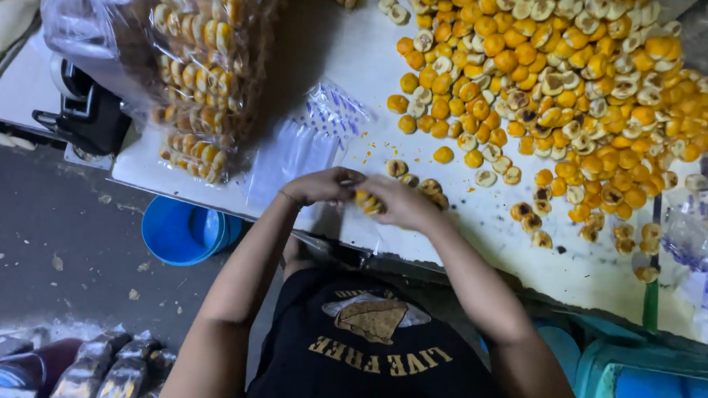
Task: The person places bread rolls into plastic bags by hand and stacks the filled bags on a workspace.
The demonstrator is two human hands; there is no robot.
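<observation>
Both my hands meet right at the near edge of the table. My left hand curls in from one side, my right hand from the other, and between them sit a few small orange-yellow pastries, pinched by the fingers of both hands at once. The little stack lies across, running from one hand to the other, with neither hand clearly nearer. Just beyond my right knuckles a few loose browned pastries rest on the white top. Farther toward the far right corner spreads the big heap of pastries. Toward the left edge stand clear bags of packed pastries, with empty clear sleeves beside them. Below the edge, a blue bucket sits on the dusty grey floor.
</observation>
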